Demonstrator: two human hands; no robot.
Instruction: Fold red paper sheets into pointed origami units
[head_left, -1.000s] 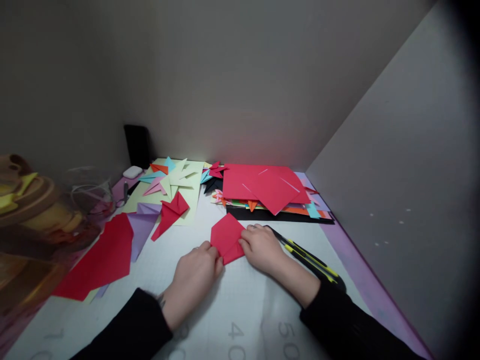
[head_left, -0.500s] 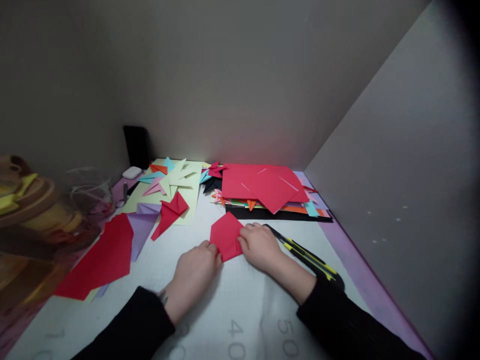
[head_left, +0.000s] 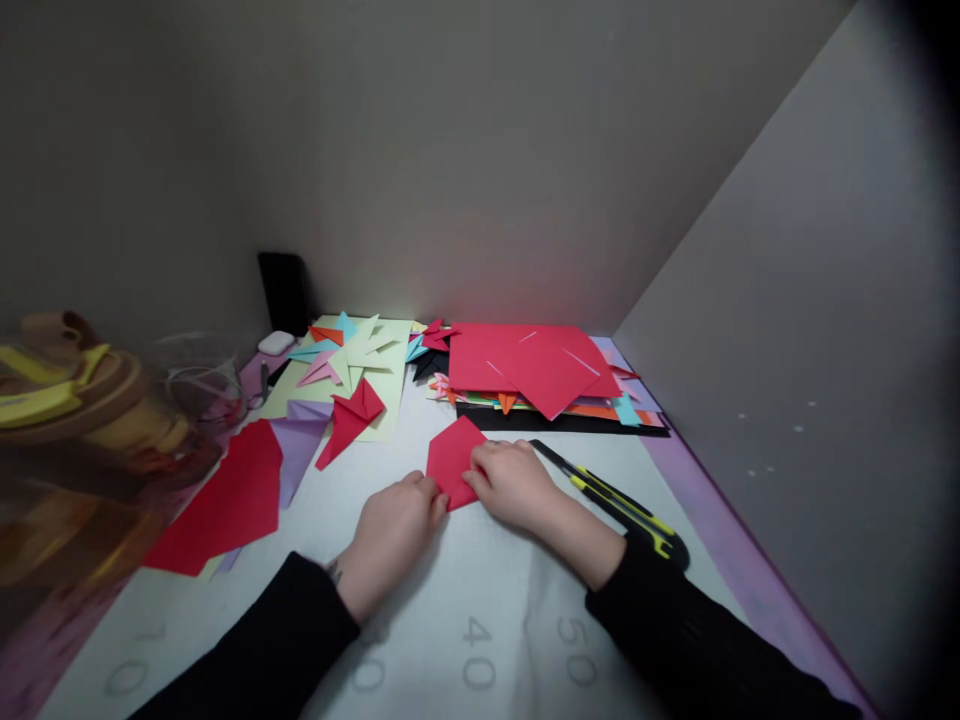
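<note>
A small folded piece of red paper (head_left: 454, 455) lies on the white mat (head_left: 420, 620), its pointed end facing away from me. My left hand (head_left: 399, 525) pinches its lower left corner between thumb and fingers. At the right side my right hand (head_left: 514, 482) grips the paper's edge, with curled fingers covering part of it. Just right of that hand rests a black and yellow utility knife (head_left: 619, 505). Left of the paper lies a folded red origami piece (head_left: 351, 422).
Red paper sheets (head_left: 517, 360) top a stack at the back. Pale green paper (head_left: 386, 415) carries several folded pieces. At left are a red scrap (head_left: 225, 500), a purple sheet (head_left: 300, 450), a clear cup (head_left: 199, 375) and a brown-lidded bottle (head_left: 97, 410). A black phone (head_left: 283, 292) leans against the wall.
My right hand has slid slightly left over the red paper, covering more of its right side. My left hand keeps its hold on the corner. The whole view has shifted a little.
</note>
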